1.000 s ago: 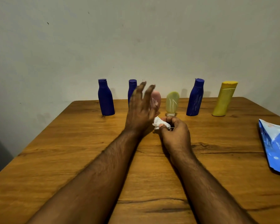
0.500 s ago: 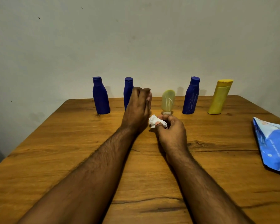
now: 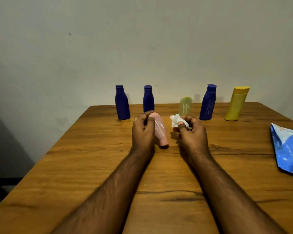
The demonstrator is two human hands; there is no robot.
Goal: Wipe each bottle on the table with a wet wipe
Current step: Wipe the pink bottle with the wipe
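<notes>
Table (image 3: 91, 166): broad wood plank, grain and cracks, under both grips.
Row behind the grips: three blue bottles, green tube (image 3: 185, 106), yellow bottle (image 3: 237, 103), upright, smooth plastic.
Change: pink tube (image 3: 159, 127) is out of that row now, tilted, cap down; left hand (image 3: 142, 132) curls round it.
Wet wipe (image 3: 177, 121): crumpled white wad, pinched by right hand (image 3: 192, 132), just right of the tube, apart.
Meaning: wiping looks next.

Bottle count: six in all. Three dark blue (image 3: 122, 103) (image 3: 148, 98) (image 3: 208, 103), one yellow (image 3: 236, 103), one pale green (image 3: 185, 106), one pink (image 3: 159, 129). One crumpled white wipe (image 3: 176, 120); one blue wipe packet (image 3: 287, 149) at bench right edge.
</notes>
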